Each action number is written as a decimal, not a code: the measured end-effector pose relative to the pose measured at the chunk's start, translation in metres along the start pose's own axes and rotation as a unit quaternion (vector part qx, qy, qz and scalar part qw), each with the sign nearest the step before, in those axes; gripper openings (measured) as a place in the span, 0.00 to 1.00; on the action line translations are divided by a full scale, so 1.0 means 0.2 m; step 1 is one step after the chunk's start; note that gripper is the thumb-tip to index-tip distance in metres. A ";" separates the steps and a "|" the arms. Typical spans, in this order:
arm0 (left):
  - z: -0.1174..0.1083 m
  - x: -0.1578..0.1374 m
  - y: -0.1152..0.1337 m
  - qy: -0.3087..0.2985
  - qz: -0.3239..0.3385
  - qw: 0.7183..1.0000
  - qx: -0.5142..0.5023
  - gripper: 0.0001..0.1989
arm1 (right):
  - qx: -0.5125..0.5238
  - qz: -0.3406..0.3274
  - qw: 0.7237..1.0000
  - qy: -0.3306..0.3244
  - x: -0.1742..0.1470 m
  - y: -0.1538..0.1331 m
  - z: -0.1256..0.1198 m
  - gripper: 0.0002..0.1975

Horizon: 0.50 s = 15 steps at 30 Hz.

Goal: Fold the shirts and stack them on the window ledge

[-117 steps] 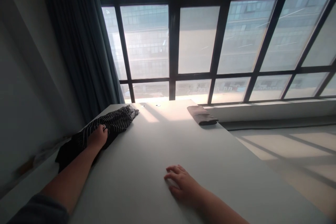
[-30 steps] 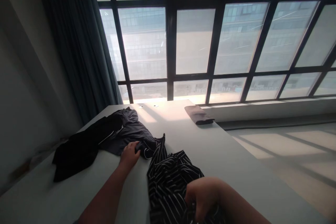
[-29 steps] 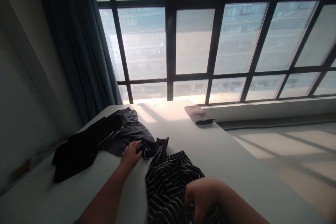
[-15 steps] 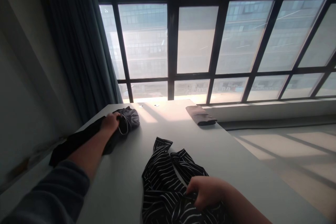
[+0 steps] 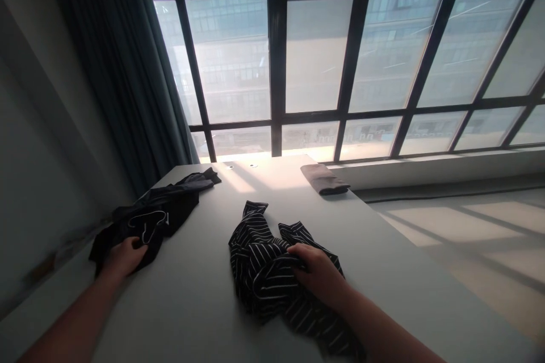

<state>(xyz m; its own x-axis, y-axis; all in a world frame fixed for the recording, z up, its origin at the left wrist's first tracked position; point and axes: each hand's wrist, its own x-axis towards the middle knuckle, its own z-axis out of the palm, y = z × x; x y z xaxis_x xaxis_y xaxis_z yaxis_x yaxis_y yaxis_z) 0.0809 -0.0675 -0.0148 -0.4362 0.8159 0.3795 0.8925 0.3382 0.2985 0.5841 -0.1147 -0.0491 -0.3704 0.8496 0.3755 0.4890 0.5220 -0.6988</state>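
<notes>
Toward the left side of the table lies a heap of black and dark grey clothing [image 5: 179,204], with a white drawstring [image 5: 149,214] looping over it. My left hand [image 5: 125,256] is closed on the near part of this heap, just below the drawstring. In the middle, a black garment with white stripes [image 5: 268,272] lies bunched up, two narrow ends pointing to the window. My right hand [image 5: 317,273] grips its upper right side, fingertips partly hidden in the folds.
A folded grey-brown cloth [image 5: 323,178] rests by the right edge of the white table [image 5: 191,306]. Beyond the table stand a large black-framed window [image 5: 276,62] and a dark curtain [image 5: 114,68]. Sunlit floor [image 5: 481,232] stretches away on the right.
My left hand has come nearer, pulling part of the dark clothing with its drawstring toward me; the heap now lies flatter. My right hand has pushed the striped garment's near part forward into a bunch.
</notes>
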 end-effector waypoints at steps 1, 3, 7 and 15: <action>0.05 -0.12 0.06 0.002 0.008 1.000 -0.025 0.14 | -0.003 0.001 1.000 0.017 0.00 0.01 0.02 0.14; 0.12 -0.40 0.25 -0.018 0.067 0.993 -0.095 0.18 | -0.017 -0.005 0.998 0.055 0.00 0.01 0.07 0.17; 0.17 -0.93 0.72 -0.133 0.229 0.888 -0.375 0.23 | -0.101 -0.047 0.975 0.190 0.01 -0.03 0.13 0.09; 0.19 -0.95 0.88 -0.151 0.070 0.818 -0.550 0.20 | -0.137 -0.050 0.981 0.127 -0.02 -0.17 0.26 0.14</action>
<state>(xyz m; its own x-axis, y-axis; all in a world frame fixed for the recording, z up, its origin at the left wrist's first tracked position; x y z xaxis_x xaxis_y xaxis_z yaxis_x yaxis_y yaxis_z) 0.3257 -0.1460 -0.0677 -0.1423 0.9454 0.2933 0.2150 -0.2598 0.9414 0.5281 -0.1388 -0.0586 -0.2349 0.7661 0.5982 0.6669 0.5747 -0.4742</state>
